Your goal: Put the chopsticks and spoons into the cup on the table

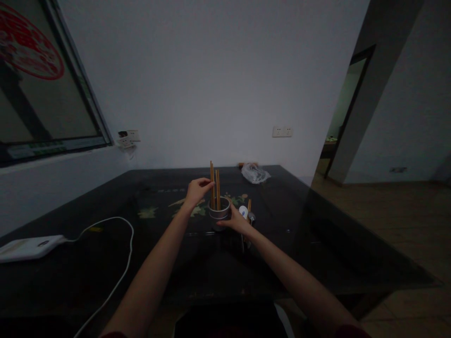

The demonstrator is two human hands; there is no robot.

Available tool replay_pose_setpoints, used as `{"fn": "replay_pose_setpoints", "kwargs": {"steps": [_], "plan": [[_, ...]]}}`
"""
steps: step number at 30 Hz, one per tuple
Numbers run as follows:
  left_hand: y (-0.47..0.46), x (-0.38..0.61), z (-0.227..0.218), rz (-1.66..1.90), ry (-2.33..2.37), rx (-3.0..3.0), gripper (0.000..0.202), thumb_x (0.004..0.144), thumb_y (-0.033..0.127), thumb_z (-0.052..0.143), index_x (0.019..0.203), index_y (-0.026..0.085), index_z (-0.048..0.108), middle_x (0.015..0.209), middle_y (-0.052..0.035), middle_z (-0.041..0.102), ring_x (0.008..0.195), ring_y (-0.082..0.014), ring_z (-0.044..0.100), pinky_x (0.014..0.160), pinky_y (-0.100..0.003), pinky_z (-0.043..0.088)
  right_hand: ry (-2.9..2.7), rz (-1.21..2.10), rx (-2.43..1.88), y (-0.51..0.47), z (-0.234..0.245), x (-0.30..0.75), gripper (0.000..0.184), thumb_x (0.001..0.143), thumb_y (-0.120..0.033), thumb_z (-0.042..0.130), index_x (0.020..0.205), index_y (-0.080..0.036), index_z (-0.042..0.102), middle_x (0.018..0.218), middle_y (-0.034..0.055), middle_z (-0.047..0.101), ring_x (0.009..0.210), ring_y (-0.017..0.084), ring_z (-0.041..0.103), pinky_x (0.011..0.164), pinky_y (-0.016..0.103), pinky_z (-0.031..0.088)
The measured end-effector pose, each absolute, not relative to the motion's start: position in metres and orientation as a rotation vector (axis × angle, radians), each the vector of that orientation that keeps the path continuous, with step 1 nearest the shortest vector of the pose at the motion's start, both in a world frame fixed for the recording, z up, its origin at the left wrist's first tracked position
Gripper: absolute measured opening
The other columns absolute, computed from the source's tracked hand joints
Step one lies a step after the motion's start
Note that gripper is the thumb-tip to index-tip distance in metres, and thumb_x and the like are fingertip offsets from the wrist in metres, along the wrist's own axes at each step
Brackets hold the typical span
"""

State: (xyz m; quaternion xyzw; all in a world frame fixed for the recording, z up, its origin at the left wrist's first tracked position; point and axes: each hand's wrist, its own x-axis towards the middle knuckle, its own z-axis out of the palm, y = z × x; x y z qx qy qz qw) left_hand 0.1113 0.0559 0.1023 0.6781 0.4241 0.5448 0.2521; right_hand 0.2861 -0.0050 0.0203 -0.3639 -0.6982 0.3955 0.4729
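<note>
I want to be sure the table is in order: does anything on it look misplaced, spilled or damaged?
Nothing looks spilled or clearly damaged in this dim light. The slightly odd thing is a crumpled plastic bag, lying loose near the wall like leftover wrapping. The chopsticks stand normally in the cup.

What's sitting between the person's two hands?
In the head view, a cup with chopsticks standing in it is between them: the left hand pinches some of the chopsticks, and the right hand grips the cup's side.
</note>
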Motion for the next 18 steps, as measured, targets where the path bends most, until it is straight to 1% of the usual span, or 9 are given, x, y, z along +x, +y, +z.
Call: {"fn": "replay_pose_setpoints", "kwargs": {"steps": [3, 9, 13, 18], "plan": [[0.058, 0.11, 0.1, 1.456, 1.177, 1.857, 0.032, 0.065, 0.043, 0.069, 0.076, 0.013, 0.071, 0.075, -0.0083, 0.071, 0.072, -0.0199, 0.065, 0.068, -0.028, 0.049, -1.707, 0.929, -0.932, -0.002, 0.015, 0.285, 0.091, 0.053, -0.028, 0.081, 0.133, -0.019, 0.038, 0.133, 0.0113, 0.05, 0.125, 0.025, 0.045, 0.108, 0.041, 0.03], [0.059, 0.11, 0.096, 1.407, 1.288, 1.912, 0.028, 0.067, 0.041, 0.066, 0.073, 0.014, 0.071, 0.071, -0.0074, 0.071, 0.069, -0.0199, 0.065, 0.063, -0.027, 0.048, -1.717, 0.897, -1.07, 0.002, 0.009, 0.283, 0.09, 0.052, -0.029, 0.082, 0.13, -0.015, 0.041, 0.129, 0.0141, 0.053, 0.121, 0.028, 0.049, 0.105, 0.044, 0.034], [0.06, 0.111, 0.094, 1.376, 1.306, 1.942, 0.024, 0.067, 0.037, 0.065, 0.073, 0.014, 0.07, 0.072, -0.0075, 0.071, 0.068, -0.0196, 0.065, 0.062, -0.026, 0.047, -1.711, 0.899, -1.043, 0.001, 0.01, 0.283, 0.088, 0.052, -0.028, 0.082, 0.129, -0.014, 0.041, 0.13, 0.0145, 0.053, 0.122, 0.027, 0.048, 0.106, 0.042, 0.033], [0.062, 0.112, 0.091, 1.351, 1.377, 1.938, 0.024, 0.069, 0.037, 0.065, 0.075, 0.014, 0.07, 0.073, -0.0077, 0.071, 0.069, -0.0195, 0.065, 0.061, -0.026, 0.047, -1.7, 0.932, -1.015, 0.002, 0.009, 0.284, 0.087, 0.052, -0.03, 0.082, 0.128, -0.015, 0.042, 0.128, 0.0137, 0.054, 0.121, 0.027, 0.049, 0.105, 0.042, 0.035]]}}
